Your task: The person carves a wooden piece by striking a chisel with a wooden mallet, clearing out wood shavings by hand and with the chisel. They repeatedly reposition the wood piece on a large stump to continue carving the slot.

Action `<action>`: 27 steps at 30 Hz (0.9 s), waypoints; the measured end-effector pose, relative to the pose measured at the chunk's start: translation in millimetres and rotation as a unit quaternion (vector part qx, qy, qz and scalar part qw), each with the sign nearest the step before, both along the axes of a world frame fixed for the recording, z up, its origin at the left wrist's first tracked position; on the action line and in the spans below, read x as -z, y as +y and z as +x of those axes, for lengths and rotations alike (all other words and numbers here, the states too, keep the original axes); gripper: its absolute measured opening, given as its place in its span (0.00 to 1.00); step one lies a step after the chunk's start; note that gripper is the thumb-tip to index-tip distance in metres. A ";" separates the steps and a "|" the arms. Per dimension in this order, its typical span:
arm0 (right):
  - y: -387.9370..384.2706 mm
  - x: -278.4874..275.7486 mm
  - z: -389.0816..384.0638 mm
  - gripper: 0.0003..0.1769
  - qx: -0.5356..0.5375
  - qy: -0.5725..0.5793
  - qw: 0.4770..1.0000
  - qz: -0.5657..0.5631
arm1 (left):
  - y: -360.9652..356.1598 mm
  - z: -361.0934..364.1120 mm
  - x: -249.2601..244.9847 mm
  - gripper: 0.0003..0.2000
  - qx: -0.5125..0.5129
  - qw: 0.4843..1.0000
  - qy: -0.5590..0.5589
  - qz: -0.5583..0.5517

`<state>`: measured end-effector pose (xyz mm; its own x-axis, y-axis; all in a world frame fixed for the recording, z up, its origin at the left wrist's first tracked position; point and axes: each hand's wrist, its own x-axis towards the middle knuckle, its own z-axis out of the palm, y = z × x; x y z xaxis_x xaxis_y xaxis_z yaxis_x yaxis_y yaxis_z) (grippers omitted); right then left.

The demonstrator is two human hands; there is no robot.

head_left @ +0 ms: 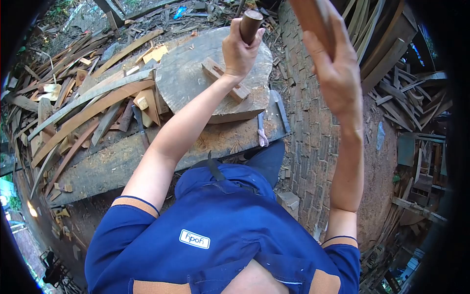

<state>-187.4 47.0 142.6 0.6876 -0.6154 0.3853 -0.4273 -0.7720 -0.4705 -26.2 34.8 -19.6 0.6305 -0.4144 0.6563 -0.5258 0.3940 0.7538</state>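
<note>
My left hand (240, 51) is closed around the thick round wooden handle of a chisel (252, 18), its flat end facing up toward me. The blade is hidden below the fist. Beneath this hand a small wooden block (239, 92) with a cut slot lies across a broad stump slab (183, 63), partly covered by my wrist. Raised at the upper right, my right hand (338, 73) grips a thick brown wooden bar (313, 22), whose far end runs out of view.
The slab rests on a worn bench (110, 169) strewn with sawdust. Curved wooden strips (93, 110) and offcuts pile up at left, near a hammer-like tool (141, 122). Brick paving (306, 132) lies at right, with more scrap wood (411, 95) beyond.
</note>
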 end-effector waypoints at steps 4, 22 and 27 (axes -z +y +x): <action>5.8 23.8 -9.5 0.33 0.063 0.080 0.988 0.113 | -15.1 16.2 9.3 0.11 0.078 0.993 0.084 -0.009; 82.9 201.0 -21.2 0.37 0.094 -0.060 0.871 0.478 | 42.4 90.4 21.1 0.12 0.005 0.900 0.425 -0.100; 79.7 230.0 -21.9 0.37 0.038 -0.091 0.919 0.382 | 21.6 61.8 2.4 0.15 0.076 0.953 0.286 -0.058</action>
